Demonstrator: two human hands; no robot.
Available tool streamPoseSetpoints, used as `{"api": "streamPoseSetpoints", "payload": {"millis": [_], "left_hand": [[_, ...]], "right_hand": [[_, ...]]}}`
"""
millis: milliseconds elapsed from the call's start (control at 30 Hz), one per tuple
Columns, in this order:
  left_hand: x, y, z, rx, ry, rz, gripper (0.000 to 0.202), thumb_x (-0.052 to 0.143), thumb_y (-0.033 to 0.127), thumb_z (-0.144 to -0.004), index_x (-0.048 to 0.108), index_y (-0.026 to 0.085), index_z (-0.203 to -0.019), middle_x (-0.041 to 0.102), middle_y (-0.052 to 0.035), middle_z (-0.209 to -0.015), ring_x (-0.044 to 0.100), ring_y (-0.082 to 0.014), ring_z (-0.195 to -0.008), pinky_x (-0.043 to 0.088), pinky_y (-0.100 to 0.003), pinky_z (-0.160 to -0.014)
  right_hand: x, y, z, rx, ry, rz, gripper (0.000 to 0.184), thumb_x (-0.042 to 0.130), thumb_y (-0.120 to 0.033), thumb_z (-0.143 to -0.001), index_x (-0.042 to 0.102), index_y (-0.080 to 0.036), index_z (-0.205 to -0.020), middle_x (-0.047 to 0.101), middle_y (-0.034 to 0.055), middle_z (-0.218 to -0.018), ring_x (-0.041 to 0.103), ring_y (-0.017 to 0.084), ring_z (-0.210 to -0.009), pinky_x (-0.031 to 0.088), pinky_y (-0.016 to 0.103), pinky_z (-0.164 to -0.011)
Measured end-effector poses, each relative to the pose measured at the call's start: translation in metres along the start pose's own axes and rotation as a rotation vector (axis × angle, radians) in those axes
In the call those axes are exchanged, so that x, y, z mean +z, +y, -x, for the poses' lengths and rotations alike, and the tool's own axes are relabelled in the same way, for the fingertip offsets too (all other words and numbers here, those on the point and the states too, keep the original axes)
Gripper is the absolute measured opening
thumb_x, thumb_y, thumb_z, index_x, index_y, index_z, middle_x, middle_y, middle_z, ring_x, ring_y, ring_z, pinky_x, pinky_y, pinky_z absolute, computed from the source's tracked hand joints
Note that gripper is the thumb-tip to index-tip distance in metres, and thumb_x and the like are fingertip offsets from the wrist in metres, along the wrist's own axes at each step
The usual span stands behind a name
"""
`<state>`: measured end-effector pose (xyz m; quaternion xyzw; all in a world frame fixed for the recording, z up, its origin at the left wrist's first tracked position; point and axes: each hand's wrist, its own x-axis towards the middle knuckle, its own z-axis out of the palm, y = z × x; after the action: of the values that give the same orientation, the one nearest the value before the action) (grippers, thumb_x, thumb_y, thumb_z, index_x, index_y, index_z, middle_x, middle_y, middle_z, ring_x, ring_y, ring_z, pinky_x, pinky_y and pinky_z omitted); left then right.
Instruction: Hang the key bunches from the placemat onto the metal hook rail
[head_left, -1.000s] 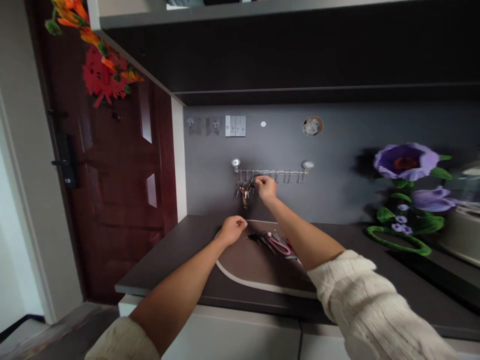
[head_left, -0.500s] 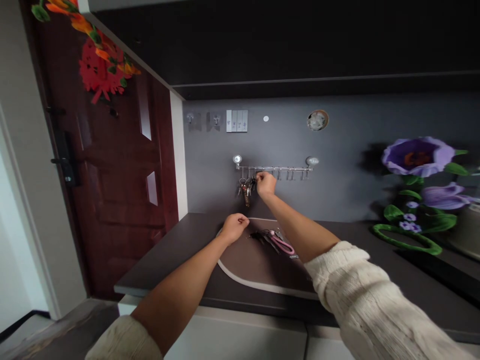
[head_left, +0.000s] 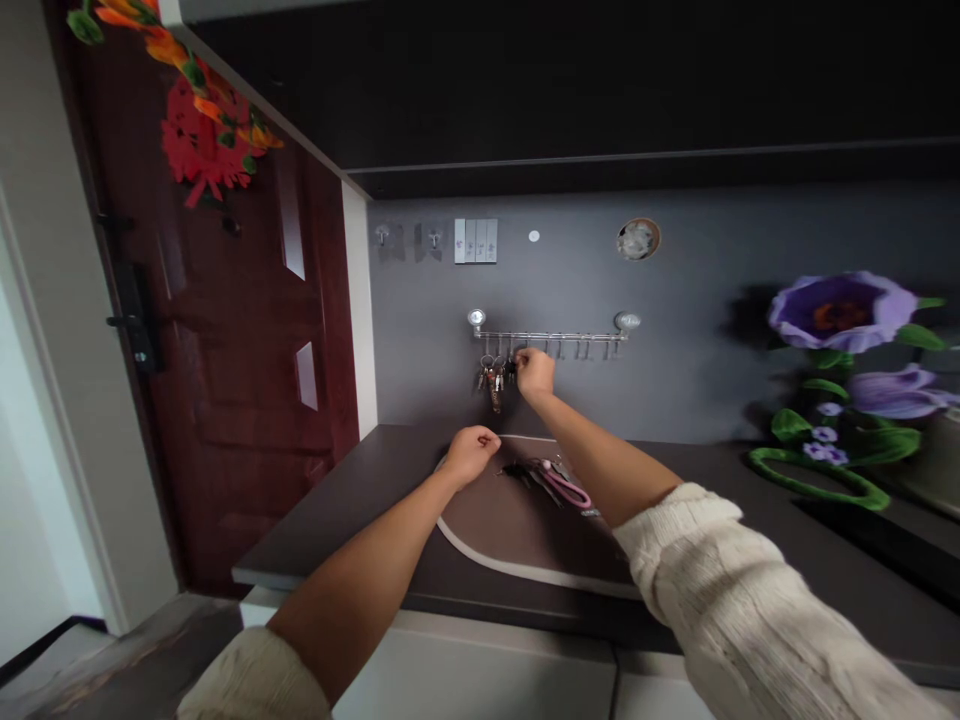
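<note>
The right hand (head_left: pixel 535 374) is still held at the hook rail (head_left: pixel 550 337), fingers (head_left: pixel 523 357) pinched on a dark key (head_left: pixel 511 370); the left hand (head_left: pixel 471 455) is kept curled above the table (head_left: pixel 330 510).

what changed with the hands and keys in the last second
The right hand has shifted slightly rightward along the steel hook rail, away from the hanging keys. A small dark key now shows beside its fingers, though I can't tell if it was released. The left hand stayed curled above the mat, and the pink-corded bunch stayed put.
</note>
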<state>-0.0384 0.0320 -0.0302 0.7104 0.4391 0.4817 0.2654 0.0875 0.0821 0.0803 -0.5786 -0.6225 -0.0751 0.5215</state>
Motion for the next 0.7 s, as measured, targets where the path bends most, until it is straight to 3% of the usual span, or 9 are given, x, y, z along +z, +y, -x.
{"api": "streamPoseSetpoints", "payload": {"millis": [467,700], "left_hand": [[-0.002,-0.003,0.0,-0.027,-0.016,0.097,0.015,0.055,0.025,-0.065,0.061,0.012,-0.068,0.055,-0.0003,-0.057,0.045,-0.0079,-0.053,0.035,-0.02,-0.054],[-0.007,0.003,0.007,-0.035,-0.081,0.066,0.017,0.057,0.026,-0.063,0.063,0.012,-0.07,0.057,-0.0007,-0.058,0.045,-0.0083,-0.054,0.036,-0.022,-0.057]], "right_hand": [[-0.001,0.017,0.005,-0.032,0.006,-0.042,0.025,0.042,-0.011,-0.07,0.065,-0.013,-0.08,0.065,0.0089,-0.079,0.057,0.016,-0.074,0.04,0.024,-0.069],[-0.01,0.036,0.031,0.028,-0.055,-0.234,0.02,0.045,-0.014,-0.068,0.064,-0.013,-0.076,0.063,0.0044,-0.067,0.057,0.012,-0.064,0.042,0.024,-0.066]]}}
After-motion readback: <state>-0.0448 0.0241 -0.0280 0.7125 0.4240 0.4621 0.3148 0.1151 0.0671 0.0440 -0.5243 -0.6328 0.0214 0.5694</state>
